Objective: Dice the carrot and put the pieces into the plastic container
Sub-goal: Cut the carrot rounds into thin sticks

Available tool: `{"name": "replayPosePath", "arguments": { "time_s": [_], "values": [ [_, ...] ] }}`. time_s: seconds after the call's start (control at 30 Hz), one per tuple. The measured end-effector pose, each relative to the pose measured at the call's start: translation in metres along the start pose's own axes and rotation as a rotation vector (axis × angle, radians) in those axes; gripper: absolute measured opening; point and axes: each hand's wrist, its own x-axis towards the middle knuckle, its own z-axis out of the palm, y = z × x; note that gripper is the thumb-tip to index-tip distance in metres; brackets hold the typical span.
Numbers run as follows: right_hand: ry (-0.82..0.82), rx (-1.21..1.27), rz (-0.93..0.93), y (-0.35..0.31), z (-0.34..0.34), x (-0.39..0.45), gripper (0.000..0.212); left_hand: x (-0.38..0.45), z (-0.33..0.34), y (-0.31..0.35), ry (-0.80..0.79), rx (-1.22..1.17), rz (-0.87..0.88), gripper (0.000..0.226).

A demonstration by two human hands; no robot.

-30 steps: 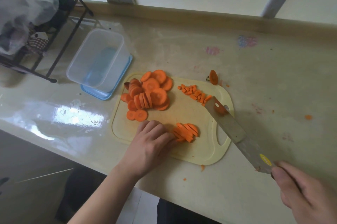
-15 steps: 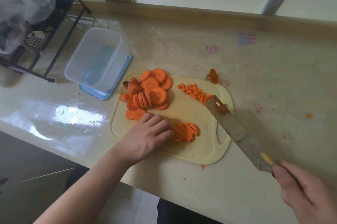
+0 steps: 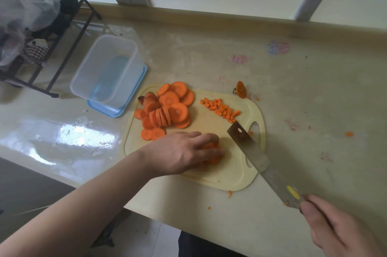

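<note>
Head view: my left hand (image 3: 184, 153) curls over the carrot strips (image 3: 213, 159) on the cutting board (image 3: 230, 175); my right hand (image 3: 335, 233) grips the knife (image 3: 251, 152). Next I'd judge crosswise cuts. The plastic container (image 3: 104, 68) holds 0 pieces.

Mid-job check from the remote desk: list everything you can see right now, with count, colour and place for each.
cutting board: one, pale yellow, on the counter, centre.
carrot rounds: a pile, orange, board's far left part.
diced carrot: small heap, orange, board's far right part.
carrot strips: small stack, orange, under the left hand.
carrot end: one, orange, on the counter just beyond the board.
plastic container: one, clear, no carrot inside, standing on a blue lid, left of the board.
knife: one, steel blade, over the board's right side.
rack: one, black, far left.
left hand: holds the strips.
right hand: grips the knife.
</note>
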Motion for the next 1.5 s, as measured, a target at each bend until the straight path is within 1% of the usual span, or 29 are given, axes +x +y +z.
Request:
{"name": "replayPosePath", "arguments": {
  "time_s": [0.03, 0.07, 0.1, 0.13, 0.2, 0.23, 0.3, 0.43, 0.5, 0.63, 0.67, 0.7, 0.73, 0.8, 0.83, 0.87, 0.9, 0.97, 1.0, 1.07, 1.13, 1.17, 1.23, 1.27, 1.33, 1.4, 1.5],
  "values": [
    [0.012, -0.004, -0.014, -0.002, 0.001, 0.000, 0.053, 0.000, 0.000, 0.001, 0.006, -0.007, -0.029, 0.048],
    [0.025, -0.011, -0.030, -0.004, 0.002, 0.002, 0.046, -0.001, 0.001, 0.002, 0.019, -0.011, -0.067, 0.048],
    [0.021, -0.021, -0.045, -0.007, 0.003, 0.003, 0.046, -0.003, 0.002, 0.004, 0.042, -0.012, -0.106, 0.049],
    [0.007, -0.035, -0.061, -0.009, 0.004, 0.005, 0.051, -0.004, 0.005, 0.008, 0.070, -0.012, -0.143, 0.050],
    [-0.013, -0.076, -0.088, -0.009, 0.008, 0.009, 0.070, -0.007, 0.011, 0.016, 0.121, 0.003, -0.214, 0.050],
    [-0.011, -0.089, -0.092, -0.010, 0.011, 0.010, 0.077, -0.008, 0.015, 0.021, 0.147, 0.016, -0.250, 0.050],
    [0.005, -0.094, -0.087, -0.010, 0.017, 0.011, 0.081, -0.008, 0.024, 0.033, 0.216, 0.018, -0.337, 0.047],
    [0.019, -0.121, -0.099, -0.012, 0.028, 0.012, 0.072, -0.003, 0.038, 0.063, 0.379, -0.038, -0.570, 0.048],
    [0.036, -0.186, -0.109, -0.013, 0.039, 0.013, 0.070, 0.004, 0.043, 0.078, 0.440, -0.078, -0.726, 0.050],
    [-0.005, -0.244, -0.205, -0.019, 0.060, 0.015, 0.059, 0.024, 0.046, 0.096, 0.575, -0.217, -1.019, 0.050],
    [-0.019, -0.247, -0.222, -0.022, 0.060, 0.017, 0.057, 0.026, 0.044, 0.098, 0.586, -0.233, -1.078, 0.051],
    [-0.030, -0.240, -0.234, -0.023, 0.058, 0.018, 0.056, 0.029, 0.039, 0.099, 0.568, -0.243, -1.132, 0.052],
    [-0.038, -0.233, -0.239, -0.024, 0.054, 0.020, 0.055, 0.031, 0.033, 0.099, 0.511, -0.245, -1.188, 0.054],
    [-0.052, -0.228, -0.247, -0.026, 0.044, 0.024, 0.051, 0.033, 0.025, 0.098, 0.289, -0.173, -1.282, 0.063],
    [-0.061, -0.235, -0.255, -0.026, 0.041, 0.025, 0.049, 0.031, 0.022, 0.098, 0.194, -0.111, -1.297, 0.069],
    [-0.062, -0.239, -0.260, -0.027, 0.039, 0.026, 0.048, 0.029, 0.020, 0.097, 0.139, -0.053, -1.289, 0.076],
    [-0.062, -0.243, -0.262, -0.027, 0.037, 0.027, 0.048, 0.025, 0.019, 0.095, 0.123, -0.009, -1.267, 0.082],
    [-0.057, -0.251, -0.257, -0.026, 0.037, 0.027, 0.051, 0.013, 0.019, 0.086, 0.177, 0.043, -1.159, 0.091],
    [-0.055, -0.254, -0.252, -0.024, 0.037, 0.026, 0.051, 0.005, 0.022, 0.081, 0.211, 0.050, -1.053, 0.092],
    [-0.049, -0.256, -0.246, -0.024, 0.037, 0.025, 0.051, -0.009, 0.029, 0.067, 0.250, 0.053, -0.740, 0.086],
    [-0.040, -0.255, -0.254, -0.024, 0.037, 0.025, 0.051, -0.016, 0.031, 0.050, 0.260, 0.052, -0.466, 0.070],
    [-0.034, -0.254, -0.263, -0.025, 0.037, 0.025, 0.050, -0.015, 0.031, 0.042, 0.276, 0.052, -0.377, 0.062],
    [-0.026, -0.251, -0.273, -0.025, 0.035, 0.026, 0.039, -0.011, 0.028, 0.028, 0.295, 0.026, -0.260, 0.051],
    [-0.032, -0.244, -0.278, -0.025, 0.034, 0.027, 0.037, -0.009, 0.027, 0.023, 0.297, 0.007, -0.217, 0.048],
    [-0.044, -0.255, -0.306, -0.026, 0.031, 0.029, 0.041, -0.005, 0.028, 0.015, 0.304, -0.002, -0.178, 0.044],
    [-0.058, -0.273, -0.336, -0.027, 0.031, 0.031, 0.042, 0.000, 0.031, 0.017, 0.313, 0.006, -0.212, 0.047],
    [-0.071, -0.281, -0.375, -0.026, 0.033, 0.035, 0.043, 0.009, 0.036, 0.032, 0.327, -0.007, -0.318, 0.055]
  ]
}}
